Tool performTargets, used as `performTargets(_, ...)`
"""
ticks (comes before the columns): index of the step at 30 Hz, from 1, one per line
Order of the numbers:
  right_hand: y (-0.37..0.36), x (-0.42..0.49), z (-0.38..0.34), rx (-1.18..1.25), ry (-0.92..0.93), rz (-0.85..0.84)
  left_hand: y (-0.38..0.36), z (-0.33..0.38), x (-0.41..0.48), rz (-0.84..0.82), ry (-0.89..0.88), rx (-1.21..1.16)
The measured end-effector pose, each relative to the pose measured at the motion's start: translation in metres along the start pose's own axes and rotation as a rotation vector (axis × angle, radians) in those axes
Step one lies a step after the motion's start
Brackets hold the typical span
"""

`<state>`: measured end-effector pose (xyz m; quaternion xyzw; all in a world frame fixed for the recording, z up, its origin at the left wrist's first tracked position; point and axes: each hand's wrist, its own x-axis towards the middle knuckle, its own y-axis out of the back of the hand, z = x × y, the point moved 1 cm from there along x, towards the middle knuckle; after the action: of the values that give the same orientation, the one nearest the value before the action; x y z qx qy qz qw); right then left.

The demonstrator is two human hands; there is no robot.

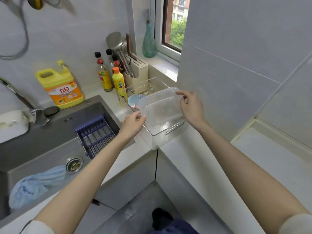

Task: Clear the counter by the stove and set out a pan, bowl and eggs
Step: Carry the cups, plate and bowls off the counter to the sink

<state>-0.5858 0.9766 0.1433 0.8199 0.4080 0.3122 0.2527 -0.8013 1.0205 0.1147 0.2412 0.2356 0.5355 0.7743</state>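
Observation:
A clear plastic container [159, 107] is held tilted above the counter corner, over a clear plastic bin [166, 132] that stands on the white counter [185, 149]. My left hand [133, 123] pinches its lower left corner. My right hand [190, 107] grips its upper right edge. Behind the container, partly hidden by it, a blue and white bowl [133, 101] sits on the counter. No pan or eggs are in view.
A steel sink [50, 144] on the left holds a blue drain rack [96, 134] and a blue cloth [37, 184]. Detergent jug [60, 88], sauce bottles [104, 73], yellow squeeze bottle [119, 81] and a utensil holder [136, 76] line the back wall. A green bottle [148, 41] stands on the windowsill.

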Motion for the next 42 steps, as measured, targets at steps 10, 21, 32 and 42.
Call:
performTargets(10,-0.061,0.067,0.045,-0.291,0.077,-0.258,-0.032,-0.022,0.049,-0.037,0.068,0.258)
performTargets(21,-0.116,0.075,0.078,-0.355,0.075,-0.63,-0.04,-0.053,0.07,-0.056,-0.002,0.306)
performTargets(32,-0.11,0.061,0.08,-0.44,-0.116,-0.841,-0.04,-0.049,0.067,-0.064,-0.012,0.317)
performTargets(42,-0.055,0.024,0.037,-0.306,-0.064,-0.433,-0.029,-0.032,0.045,0.047,-0.104,0.419)
